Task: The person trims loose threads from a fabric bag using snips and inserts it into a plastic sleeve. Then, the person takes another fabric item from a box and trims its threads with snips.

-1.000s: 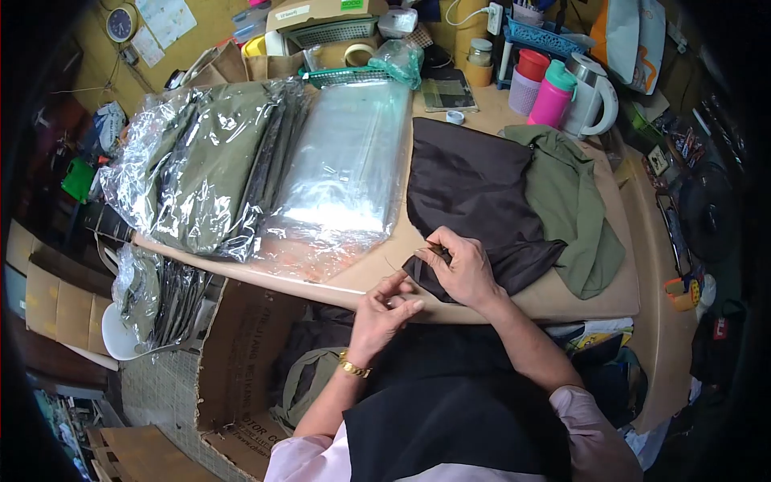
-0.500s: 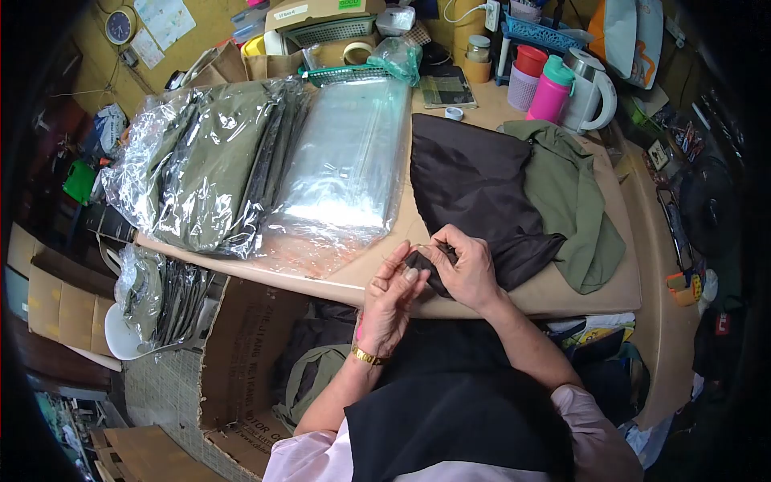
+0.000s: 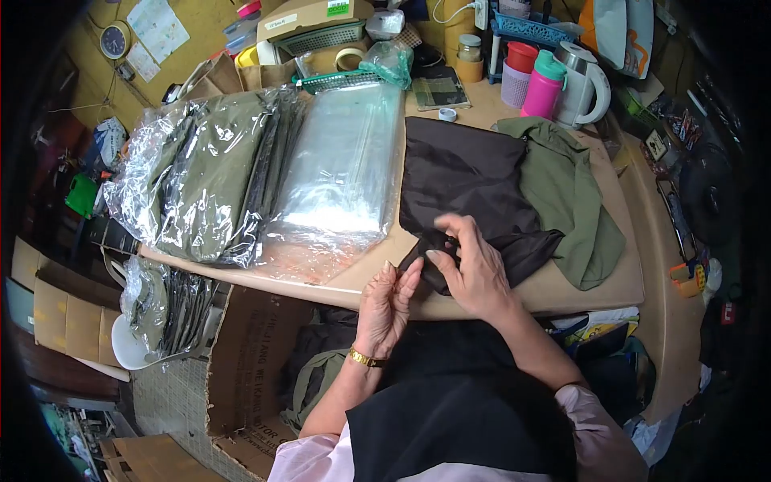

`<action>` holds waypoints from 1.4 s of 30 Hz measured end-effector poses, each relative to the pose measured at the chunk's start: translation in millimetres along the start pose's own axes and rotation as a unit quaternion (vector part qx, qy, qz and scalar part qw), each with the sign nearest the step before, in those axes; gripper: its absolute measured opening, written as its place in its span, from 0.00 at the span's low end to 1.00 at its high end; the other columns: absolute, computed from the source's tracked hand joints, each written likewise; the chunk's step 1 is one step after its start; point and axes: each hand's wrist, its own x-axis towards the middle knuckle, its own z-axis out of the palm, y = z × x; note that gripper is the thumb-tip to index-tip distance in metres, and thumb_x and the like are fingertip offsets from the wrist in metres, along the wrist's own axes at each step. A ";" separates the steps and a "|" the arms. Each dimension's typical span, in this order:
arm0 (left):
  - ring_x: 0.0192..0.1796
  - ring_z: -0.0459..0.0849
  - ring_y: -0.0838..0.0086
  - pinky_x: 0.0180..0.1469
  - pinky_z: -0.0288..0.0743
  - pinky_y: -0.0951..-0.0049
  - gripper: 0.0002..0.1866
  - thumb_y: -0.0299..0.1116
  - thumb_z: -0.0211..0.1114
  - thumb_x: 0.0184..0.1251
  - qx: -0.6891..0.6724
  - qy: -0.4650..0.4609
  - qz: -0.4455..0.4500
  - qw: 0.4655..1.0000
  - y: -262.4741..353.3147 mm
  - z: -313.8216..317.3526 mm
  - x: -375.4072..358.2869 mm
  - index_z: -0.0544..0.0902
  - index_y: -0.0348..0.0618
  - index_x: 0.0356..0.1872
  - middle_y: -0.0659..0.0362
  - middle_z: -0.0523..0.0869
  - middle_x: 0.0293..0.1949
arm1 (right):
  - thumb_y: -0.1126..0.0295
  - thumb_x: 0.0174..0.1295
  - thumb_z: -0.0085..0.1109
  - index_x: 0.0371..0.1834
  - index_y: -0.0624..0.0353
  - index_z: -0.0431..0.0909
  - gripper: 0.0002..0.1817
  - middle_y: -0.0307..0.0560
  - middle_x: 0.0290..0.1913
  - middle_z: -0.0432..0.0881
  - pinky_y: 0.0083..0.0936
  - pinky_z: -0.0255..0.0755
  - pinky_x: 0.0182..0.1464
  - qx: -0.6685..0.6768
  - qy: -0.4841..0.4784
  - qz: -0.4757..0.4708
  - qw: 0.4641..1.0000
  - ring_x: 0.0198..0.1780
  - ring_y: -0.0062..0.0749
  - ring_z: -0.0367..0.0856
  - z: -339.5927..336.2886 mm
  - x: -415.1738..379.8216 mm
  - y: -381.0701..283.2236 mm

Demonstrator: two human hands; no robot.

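Note:
A dark brown garment (image 3: 462,173) lies spread at the table's front edge, with an olive green garment (image 3: 566,217) beside and partly under it. My left hand (image 3: 382,312) pinches a corner of the dark cloth between thumb and fingertips, just over the table edge. My right hand (image 3: 482,277) hovers close by, thumb and index finger apart, the fingers curved over the bunched cloth. Whether its other fingers touch the fabric is hidden. To the left lies a stack of clear plastic bags (image 3: 341,173), next to olive garments packed in plastic (image 3: 213,173).
A cardboard box (image 3: 245,353) with garments stands below the table at left. At the back right are a pink bottle (image 3: 543,88), an electric kettle (image 3: 580,88) and a red cup (image 3: 520,58). A tape roll (image 3: 349,59) sits on a green basket (image 3: 337,82).
My right thumb and index finger have come apart, and the index finger has lifted. My left hand has lowered slightly, keeping its pinch on the cloth. The view has shifted a little.

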 end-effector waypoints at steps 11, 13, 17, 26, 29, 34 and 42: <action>0.41 0.86 0.78 0.52 0.86 0.76 0.09 0.34 0.58 0.78 0.029 -0.099 0.017 0.995 -5.9 -11.4 1.5 0.79 0.38 0.41 0.59 0.84 0.38 | 0.73 0.54 0.66 0.38 0.58 0.81 0.09 0.40 0.33 0.73 0.29 0.61 0.32 -0.214 0.008 -0.245 0.946 0.29 0.30 0.76 -7.8 -11.0 -18.9; 0.42 0.86 0.79 0.52 0.85 0.77 0.09 0.34 0.58 0.78 0.041 -0.095 0.022 0.994 -6.1 -12.9 1.8 0.78 0.39 0.40 0.60 0.84 0.37 | 0.74 0.54 0.64 0.37 0.58 0.81 0.07 0.39 0.31 0.72 0.28 0.60 0.31 -0.209 0.030 -0.271 0.939 0.28 0.29 0.76 -4.7 -9.9 -18.6; 0.41 0.84 0.78 0.52 0.84 0.76 0.08 0.33 0.60 0.76 0.066 -0.114 0.046 0.990 -9.1 -17.4 -1.0 0.77 0.40 0.38 0.62 0.82 0.38 | 0.75 0.52 0.65 0.36 0.58 0.81 0.08 0.40 0.30 0.72 0.29 0.63 0.31 -0.223 0.040 -0.276 0.934 0.28 0.29 0.75 -2.2 -12.3 -18.5; 0.20 0.66 0.78 0.23 0.59 0.77 0.27 0.56 0.46 0.80 0.122 0.038 0.145 0.981 49.7 -74.1 -12.5 0.65 0.50 0.22 0.60 0.71 0.18 | 0.66 0.60 0.68 0.61 0.59 0.72 0.26 0.55 0.52 0.77 0.40 0.75 0.50 -0.129 0.012 0.035 0.991 0.50 0.51 0.81 -6.8 14.3 74.2; 0.32 0.80 0.74 0.32 0.75 0.77 0.23 0.52 0.47 0.81 0.213 0.054 0.149 0.964 50.3 -81.3 4.7 0.76 0.40 0.43 0.54 0.83 0.36 | 0.65 0.63 0.65 0.61 0.59 0.72 0.24 0.55 0.51 0.78 0.42 0.75 0.51 -0.133 -0.012 0.055 0.989 0.50 0.53 0.81 9.5 9.3 90.5; 0.36 0.80 0.73 0.35 0.77 0.70 0.30 0.43 0.63 0.74 0.571 -0.022 0.267 0.776 -5.3 -54.4 16.1 0.68 0.32 0.67 0.50 0.85 0.47 | 0.62 0.69 0.58 0.59 0.60 0.73 0.20 0.56 0.52 0.81 0.46 0.75 0.51 -0.186 -0.016 0.038 0.982 0.51 0.56 0.81 18.7 13.8 89.6; 0.27 0.74 0.83 0.30 0.69 0.76 0.18 0.44 0.62 0.74 0.671 -0.004 0.008 0.742 71.0 -83.7 -9.4 0.88 0.38 0.32 0.66 0.82 0.23 | 0.61 0.71 0.55 0.59 0.59 0.74 0.18 0.55 0.51 0.84 0.47 0.73 0.54 -0.245 -0.029 0.067 0.967 0.52 0.55 0.82 10.0 16.3 102.1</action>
